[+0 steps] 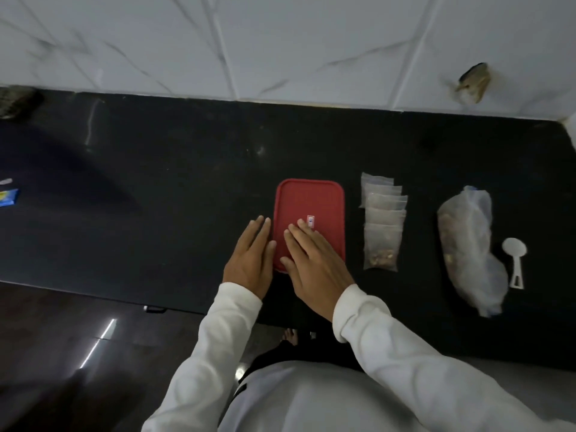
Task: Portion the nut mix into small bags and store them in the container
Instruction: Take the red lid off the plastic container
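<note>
A container with a red lid (311,198) sits on the black counter (174,194). My right hand (311,263) lies flat on the lid with straight fingers. My left hand (251,260) rests flat beside the container's left edge, fingers straight. Right of the container lies a row of small clear bags (381,222), overlapping; the nearest one shows nuts at its bottom. Further right lies a large clear bag of nut mix (467,247). A white plastic scoop (515,260) lies next to it on the right.
A white marble-patterned tiled wall (280,42) backs the counter. A blue packet (9,197) lies at the counter's far left edge. A dark object (18,99) sits at the back left corner. The counter's front edge runs just below my hands.
</note>
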Demonstrator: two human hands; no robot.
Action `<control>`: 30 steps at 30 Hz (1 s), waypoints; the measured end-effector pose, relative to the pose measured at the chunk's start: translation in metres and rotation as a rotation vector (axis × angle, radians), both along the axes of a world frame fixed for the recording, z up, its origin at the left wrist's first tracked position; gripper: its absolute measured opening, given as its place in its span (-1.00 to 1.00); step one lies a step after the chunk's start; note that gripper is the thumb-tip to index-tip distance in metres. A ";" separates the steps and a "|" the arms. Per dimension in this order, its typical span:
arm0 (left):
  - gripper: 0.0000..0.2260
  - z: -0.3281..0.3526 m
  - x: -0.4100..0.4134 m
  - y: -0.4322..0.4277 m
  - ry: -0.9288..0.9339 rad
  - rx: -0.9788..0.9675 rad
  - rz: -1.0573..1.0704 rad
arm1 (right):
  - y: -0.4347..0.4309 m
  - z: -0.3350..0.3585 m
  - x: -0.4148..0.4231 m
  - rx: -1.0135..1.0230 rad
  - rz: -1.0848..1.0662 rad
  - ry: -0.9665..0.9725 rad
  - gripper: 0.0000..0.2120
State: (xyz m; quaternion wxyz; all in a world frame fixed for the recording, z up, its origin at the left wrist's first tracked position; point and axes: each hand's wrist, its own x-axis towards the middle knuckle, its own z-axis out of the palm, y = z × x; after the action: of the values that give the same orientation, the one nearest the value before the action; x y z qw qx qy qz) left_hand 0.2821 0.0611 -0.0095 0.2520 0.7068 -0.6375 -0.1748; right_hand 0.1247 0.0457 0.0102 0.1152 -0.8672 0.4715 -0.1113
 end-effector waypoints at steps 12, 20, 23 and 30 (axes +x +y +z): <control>-0.61 -0.018 0.016 0.010 0.416 0.018 -0.114 | 0.005 -0.014 0.017 -0.309 0.003 0.112 -0.47; -0.53 -0.023 0.016 0.009 0.266 0.050 -0.188 | 0.002 -0.035 0.014 -0.630 0.109 0.237 -0.54; -0.48 -0.024 0.014 0.008 0.289 0.070 -0.228 | 0.002 -0.035 0.015 -0.678 0.129 0.250 -0.55; -0.41 -0.023 0.019 0.000 0.264 0.089 -0.308 | 0.000 -0.034 0.014 -0.681 0.111 0.167 -0.58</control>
State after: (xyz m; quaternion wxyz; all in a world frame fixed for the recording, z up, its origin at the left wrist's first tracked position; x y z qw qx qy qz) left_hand 0.3009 0.0614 -0.0330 0.2723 0.5824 -0.6911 -0.3302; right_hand 0.1386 0.0460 -0.0240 -0.2136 -0.8863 0.3670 -0.1846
